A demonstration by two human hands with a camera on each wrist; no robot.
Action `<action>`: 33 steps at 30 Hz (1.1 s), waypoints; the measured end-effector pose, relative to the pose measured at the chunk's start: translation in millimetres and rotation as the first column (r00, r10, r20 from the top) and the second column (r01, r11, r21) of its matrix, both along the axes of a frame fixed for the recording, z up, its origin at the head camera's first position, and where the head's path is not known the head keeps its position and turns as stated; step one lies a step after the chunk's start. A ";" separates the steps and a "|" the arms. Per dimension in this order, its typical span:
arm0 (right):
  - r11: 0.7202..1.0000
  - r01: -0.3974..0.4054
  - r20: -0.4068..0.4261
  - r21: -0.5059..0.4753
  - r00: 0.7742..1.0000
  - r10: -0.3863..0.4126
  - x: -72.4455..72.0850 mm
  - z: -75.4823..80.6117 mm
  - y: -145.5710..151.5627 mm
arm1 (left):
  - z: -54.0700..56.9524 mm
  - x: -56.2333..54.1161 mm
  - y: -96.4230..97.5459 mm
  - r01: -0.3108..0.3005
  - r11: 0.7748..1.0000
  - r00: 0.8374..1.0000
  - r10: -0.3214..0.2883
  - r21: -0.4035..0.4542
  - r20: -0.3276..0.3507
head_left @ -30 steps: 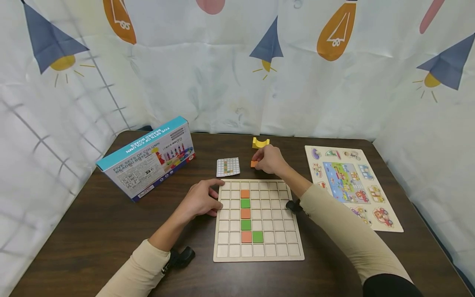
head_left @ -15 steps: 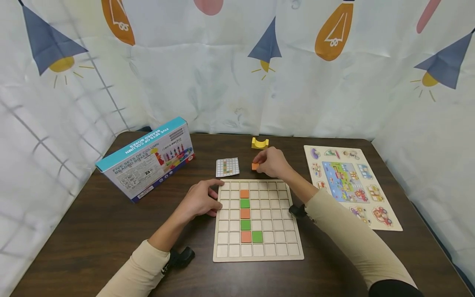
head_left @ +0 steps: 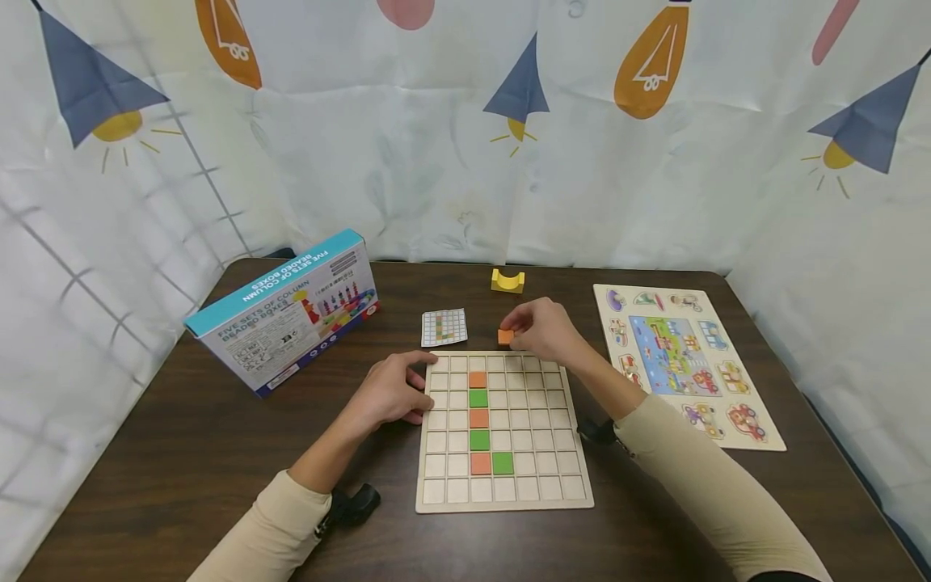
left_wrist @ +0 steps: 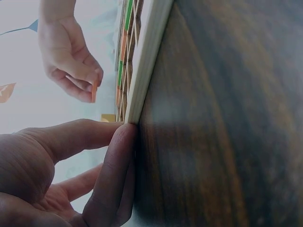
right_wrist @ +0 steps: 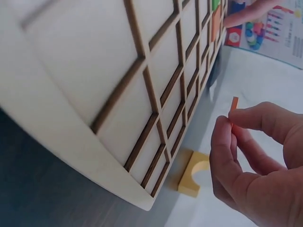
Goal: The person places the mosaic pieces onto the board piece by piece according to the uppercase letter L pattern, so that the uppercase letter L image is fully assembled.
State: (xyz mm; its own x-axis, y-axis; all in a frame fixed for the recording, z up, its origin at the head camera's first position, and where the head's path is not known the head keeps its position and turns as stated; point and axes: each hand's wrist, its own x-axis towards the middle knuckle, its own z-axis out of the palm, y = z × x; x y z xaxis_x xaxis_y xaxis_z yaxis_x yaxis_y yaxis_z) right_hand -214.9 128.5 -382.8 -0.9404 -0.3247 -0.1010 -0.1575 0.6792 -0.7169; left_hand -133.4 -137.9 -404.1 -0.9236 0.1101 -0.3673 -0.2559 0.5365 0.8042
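Observation:
My right hand (head_left: 549, 329) pinches an orange square tile (head_left: 505, 337) between thumb and fingertips, close above the far edge of a pale wooden grid board (head_left: 575, 380). In the right wrist view the tile (right_wrist: 235, 104) shows edge-on as a thin strip. My left hand (head_left: 393, 390) holds the board by its left edge near the far corner; in the left wrist view, thumb and finger meet at the board's rim (left_wrist: 144, 78). Orange tiles (head_left: 478, 418) and green tiles (head_left: 479, 440) alternate down one column, with one green tile (head_left: 503, 463) just right of the lowest orange one.
Behind the board lies a small card (head_left: 444, 326) with a printed coloured grid. A yellow arched block (head_left: 507, 281) stands farther back. A blue-topped box (head_left: 291, 311) is at left, a picture puzzle board (head_left: 694, 412) at right. All rest on a dark wooden table (head_left: 218, 453).
My right hand has drawn the orange tile toward the board's far edge and slightly right, away from the yellow block. My left hand keeps its place on the board.

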 end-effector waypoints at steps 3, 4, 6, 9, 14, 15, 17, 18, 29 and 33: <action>1.000 0.007 0.005 -0.012 1.000 -0.007 7.0 1.6 2.0 | -0.2 -0.9 -0.1 0.003 1.000 1.000 -0.003 -0.003 -0.002; 1.000 0.008 0.006 -0.015 1.000 -0.007 9.3 1.7 2.7 | -0.2 -1.0 -0.1 0.004 1.000 1.000 -0.004 -0.004 -0.002; 1.000 0.007 0.005 -0.024 1.000 -0.007 14.3 2.0 4.0 | -0.3 -1.3 -0.4 0.004 1.000 1.000 -0.005 -0.009 -0.003; 0.999 0.003 -0.001 -0.035 1.000 -0.003 22.0 1.9 5.9 | -0.8 -1.3 -0.4 0.002 1.000 1.000 -0.002 -0.013 -0.005; 0.999 0.005 -0.001 -0.041 1.000 -0.005 35.5 2.1 8.6 | -2.4 -1.0 0.5 -0.004 1.000 1.000 0.004 -0.017 0.001; 0.999 0.005 -0.003 -0.043 1.000 -0.006 38.0 2.2 9.2 | -2.6 -0.7 0.6 -0.005 1.000 1.000 0.005 -0.017 0.002; 0.999 0.006 -0.003 -0.047 1.000 -0.006 42.8 2.5 10.2 | -2.4 -0.3 0.6 -0.008 1.000 1.000 0.008 -0.019 0.005; 0.999 0.003 -0.004 -0.048 1.000 -0.003 45.1 2.8 10.8 | -2.2 0.0 0.4 -0.011 1.000 1.000 0.011 -0.020 0.006; 0.999 0.017 0.013 -0.045 1.000 -0.016 72.7 5.9 20.0 | -0.5 -0.4 0.7 -0.007 1.000 1.000 0.007 -0.015 0.000; 0.999 0.019 0.025 -0.040 1.000 -0.018 83.8 6.5 21.9 | -0.6 0.2 0.6 -0.008 1.000 1.000 0.008 -0.014 0.003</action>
